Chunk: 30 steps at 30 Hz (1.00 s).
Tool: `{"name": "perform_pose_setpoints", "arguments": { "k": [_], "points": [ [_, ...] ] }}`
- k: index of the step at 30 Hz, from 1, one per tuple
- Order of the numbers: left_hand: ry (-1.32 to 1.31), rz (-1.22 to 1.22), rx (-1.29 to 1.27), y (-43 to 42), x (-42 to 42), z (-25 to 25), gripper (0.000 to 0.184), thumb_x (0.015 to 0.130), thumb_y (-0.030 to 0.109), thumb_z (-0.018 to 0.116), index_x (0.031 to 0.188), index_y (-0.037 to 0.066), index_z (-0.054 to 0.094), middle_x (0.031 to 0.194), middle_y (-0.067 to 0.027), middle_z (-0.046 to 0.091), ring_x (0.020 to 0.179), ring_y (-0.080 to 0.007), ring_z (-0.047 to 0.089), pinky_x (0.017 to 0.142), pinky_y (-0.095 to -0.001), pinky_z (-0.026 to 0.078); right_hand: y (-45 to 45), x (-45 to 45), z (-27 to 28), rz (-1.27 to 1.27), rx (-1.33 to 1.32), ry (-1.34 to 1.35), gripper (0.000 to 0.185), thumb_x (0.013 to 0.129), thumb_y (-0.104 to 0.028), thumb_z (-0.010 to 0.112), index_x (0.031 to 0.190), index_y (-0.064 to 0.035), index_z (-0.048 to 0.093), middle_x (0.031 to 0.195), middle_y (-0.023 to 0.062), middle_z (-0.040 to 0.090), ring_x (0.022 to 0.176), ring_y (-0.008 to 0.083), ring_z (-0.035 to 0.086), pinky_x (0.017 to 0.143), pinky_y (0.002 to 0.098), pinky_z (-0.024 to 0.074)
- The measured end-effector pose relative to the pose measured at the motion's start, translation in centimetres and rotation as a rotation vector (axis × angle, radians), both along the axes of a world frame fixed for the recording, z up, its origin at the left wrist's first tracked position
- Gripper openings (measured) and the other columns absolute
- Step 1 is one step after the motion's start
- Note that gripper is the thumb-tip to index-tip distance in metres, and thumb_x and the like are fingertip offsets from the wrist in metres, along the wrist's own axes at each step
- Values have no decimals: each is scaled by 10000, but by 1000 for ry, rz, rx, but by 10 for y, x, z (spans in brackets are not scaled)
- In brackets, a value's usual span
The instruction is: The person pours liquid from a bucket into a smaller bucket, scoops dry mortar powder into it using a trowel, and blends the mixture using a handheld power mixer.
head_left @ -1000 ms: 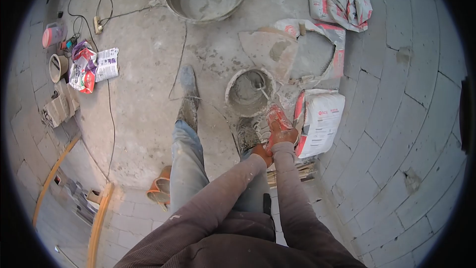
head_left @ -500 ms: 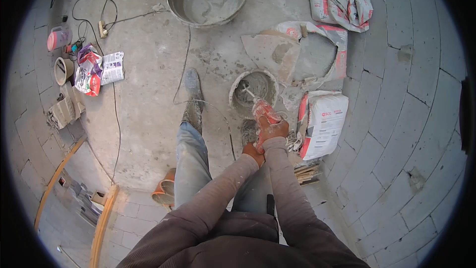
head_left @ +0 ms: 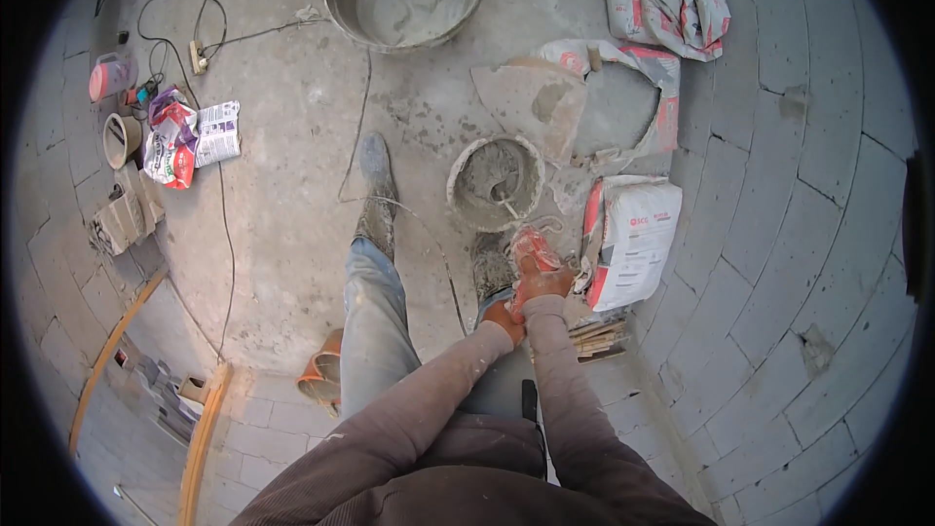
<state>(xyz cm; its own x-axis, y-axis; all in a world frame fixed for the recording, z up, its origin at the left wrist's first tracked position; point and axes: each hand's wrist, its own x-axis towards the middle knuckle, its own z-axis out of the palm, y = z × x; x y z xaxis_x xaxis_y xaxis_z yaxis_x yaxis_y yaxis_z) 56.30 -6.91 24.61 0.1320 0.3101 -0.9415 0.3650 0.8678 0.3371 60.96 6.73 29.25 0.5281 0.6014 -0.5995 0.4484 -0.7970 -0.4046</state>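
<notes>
Both hands grip a red, mortar-smeared power drill [head_left: 533, 245] fitted with a mixing paddle. My right hand [head_left: 545, 282] wraps round the drill's body. Lower down, my left hand [head_left: 504, 319] is closed on its rear end, close beside the right; part of its grip is hidden. The paddle shaft [head_left: 507, 206] slants into a round bucket [head_left: 455, 197] of wet grey mortar [head_left: 487, 171], near the rim closest to me. Its mixing end is sunk in the mortar. The bucket stands on the floor just ahead of my right boot [head_left: 492, 268].
A large tub [head_left: 336, 2] of grey mix stands farther ahead. To the right are a torn-open bag [head_left: 623, 112] of grey powder and a white-and-red bag [head_left: 638, 244] by the block wall. A cable [head_left: 362, 136] crosses the floor past my left boot [head_left: 375, 175].
My hands and the drill have drawn back towards my body. The paddle has shifted from the bucket's left side to its near side.
</notes>
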Motion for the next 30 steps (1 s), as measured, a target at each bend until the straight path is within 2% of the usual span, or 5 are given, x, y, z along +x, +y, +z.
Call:
{"name": "perform_pose_setpoints", "arguments": {
  "k": [8,17,23,29,30],
  "points": [
    [49,54,-38,60,-27,27,548,702,238,710,1145,-47,560,1073,-275,619,1048,-391,588,908,-391,466,0,9,-46,-73,-66,55,517,633,-285,774,956,89,623,933,208,656,825,309,632,765,385,501],
    [-122,150,10,4,11,-53,602,715,258,705,1196,-62,535,1072,-279,619,1042,-377,600,893,-381,477,38,-12,12,-153,-42,144,580,640,-312,779,987,114,592,972,229,642,854,330,626,791,392,493],
    [34,59,43,37,-12,7,553,719,236,695,1183,-29,550,1046,-271,627,1022,-378,606,878,-397,478,24,-11,8,-147,-63,123,596,628,-321,788,989,105,581,967,228,641,856,346,622,790,398,488],
    [-53,90,14,19,-12,-11,525,739,233,671,1187,-11,544,1045,-278,621,1010,-390,602,870,-412,473,20,-9,-4,40,-40,48,612,632,-326,780,1026,101,589,967,234,651,851,347,626,791,396,488],
    [-52,91,13,19,-13,-11,525,739,233,671,1187,-11,544,1045,-278,621,1010,-390,602,870,-412,473,21,-8,-7,41,-123,58,647,646,-344,773,1079,95,578,1069,253,627,958,333,619,843,379,469]
  ]
}}
